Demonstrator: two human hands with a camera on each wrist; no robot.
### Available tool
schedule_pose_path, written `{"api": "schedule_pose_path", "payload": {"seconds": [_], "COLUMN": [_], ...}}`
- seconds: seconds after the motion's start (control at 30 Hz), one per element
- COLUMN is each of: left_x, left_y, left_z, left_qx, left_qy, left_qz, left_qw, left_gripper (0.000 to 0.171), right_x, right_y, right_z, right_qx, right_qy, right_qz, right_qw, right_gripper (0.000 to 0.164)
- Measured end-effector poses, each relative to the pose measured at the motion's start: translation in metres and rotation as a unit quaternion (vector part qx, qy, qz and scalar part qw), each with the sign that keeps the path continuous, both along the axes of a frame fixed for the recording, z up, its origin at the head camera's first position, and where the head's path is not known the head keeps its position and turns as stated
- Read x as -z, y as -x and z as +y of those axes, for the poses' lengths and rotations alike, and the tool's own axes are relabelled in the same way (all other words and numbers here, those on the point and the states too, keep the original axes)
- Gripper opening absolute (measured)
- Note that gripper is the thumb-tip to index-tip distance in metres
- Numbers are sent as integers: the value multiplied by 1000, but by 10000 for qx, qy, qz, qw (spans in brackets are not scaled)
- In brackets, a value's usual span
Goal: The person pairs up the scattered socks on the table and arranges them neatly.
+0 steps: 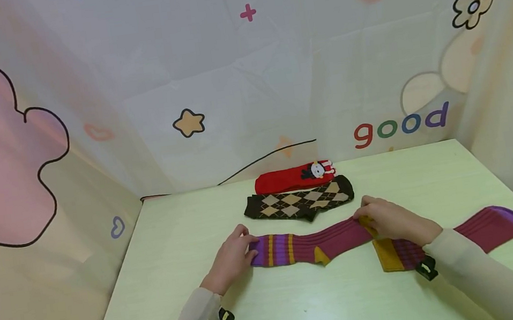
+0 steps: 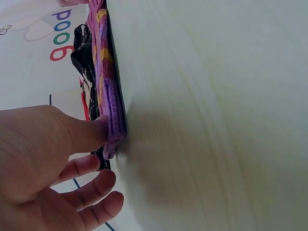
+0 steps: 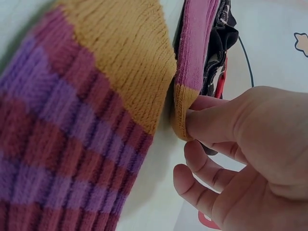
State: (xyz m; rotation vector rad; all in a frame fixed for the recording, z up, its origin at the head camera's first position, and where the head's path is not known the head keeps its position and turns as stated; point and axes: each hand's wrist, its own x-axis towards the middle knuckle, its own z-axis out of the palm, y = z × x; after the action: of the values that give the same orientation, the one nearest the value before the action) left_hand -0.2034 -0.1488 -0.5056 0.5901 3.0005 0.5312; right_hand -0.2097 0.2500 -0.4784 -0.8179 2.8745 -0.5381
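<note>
A maroon sock with purple and mustard stripes and a mustard heel lies stretched sideways across the table. My left hand pinches its purple end; in the left wrist view the thumb is against the knit and the index finger is hidden. At the opposite, mustard end, my right hand pinches the sock between thumb and fingers. A second maroon sock, with a mustard band and a purple tip, lies flat below the right wrist and is partly covered by that forearm.
Just behind the held sock lies a dark argyle sock with beige diamonds. Beyond it is a folded red sock with a cartoon figure. A printed curtain hangs along the back and sides of the pale table.
</note>
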Motion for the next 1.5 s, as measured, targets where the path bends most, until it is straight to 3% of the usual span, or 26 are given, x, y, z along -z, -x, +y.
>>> {"api": "schedule_pose_path", "payload": {"seconds": [1.17, 1.37, 1.5], "left_x": [-5, -9, -16], "left_y": [1, 2, 1], "left_z": [1, 1, 5], "left_qx": [155, 386, 601], "left_qy": [-7, 264, 182], "left_qz": [-206, 111, 352], "left_qw": [9997, 9988, 9974], "left_gripper": [29, 26, 22], "right_x": [6, 1, -4], "right_y": [-1, 0, -1], "right_z": [4, 5, 10], "right_qx": [79, 35, 83], "right_qy": [4, -26, 72], "right_qz": [-197, -254, -222], "right_qw": [9998, 9997, 9997], "right_gripper": [32, 33, 30]}}
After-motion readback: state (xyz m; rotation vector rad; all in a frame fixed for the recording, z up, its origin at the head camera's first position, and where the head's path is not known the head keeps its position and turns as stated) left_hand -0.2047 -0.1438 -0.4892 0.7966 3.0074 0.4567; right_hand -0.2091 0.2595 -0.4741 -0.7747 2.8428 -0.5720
